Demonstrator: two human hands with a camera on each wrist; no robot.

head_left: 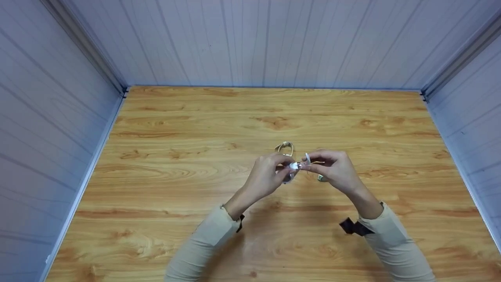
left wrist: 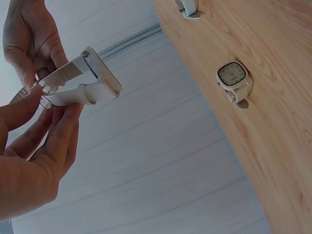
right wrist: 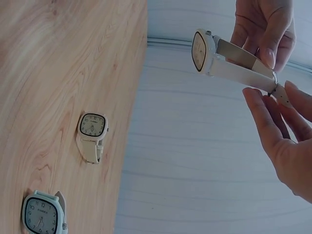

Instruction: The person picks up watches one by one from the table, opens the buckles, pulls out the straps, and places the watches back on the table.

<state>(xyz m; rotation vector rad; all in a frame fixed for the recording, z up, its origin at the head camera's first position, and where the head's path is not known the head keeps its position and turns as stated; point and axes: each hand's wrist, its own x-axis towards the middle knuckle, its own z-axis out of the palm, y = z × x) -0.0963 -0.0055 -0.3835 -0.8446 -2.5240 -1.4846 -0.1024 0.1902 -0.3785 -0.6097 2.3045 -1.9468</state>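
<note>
Both hands hold a white watch (head_left: 296, 165) up above the middle of the wooden table (head_left: 195, 156). My left hand (head_left: 287, 167) pinches the strap ends near the buckle. My right hand (head_left: 308, 167) pinches the same strap ends from the other side. In the left wrist view the white watch (left wrist: 92, 80) shows its square case back, with the left hand (left wrist: 48, 105) below it. In the right wrist view the white watch (right wrist: 214, 56) shows its dial edge-on, and the right hand (right wrist: 274, 92) holds the strap tips.
Two more watches lie on the table: a cream one (right wrist: 91, 131) with a folded strap and a pale one (right wrist: 43, 217) with a square dial. In the head view one watch (head_left: 285, 148) lies just beyond the hands. White panel walls enclose three sides.
</note>
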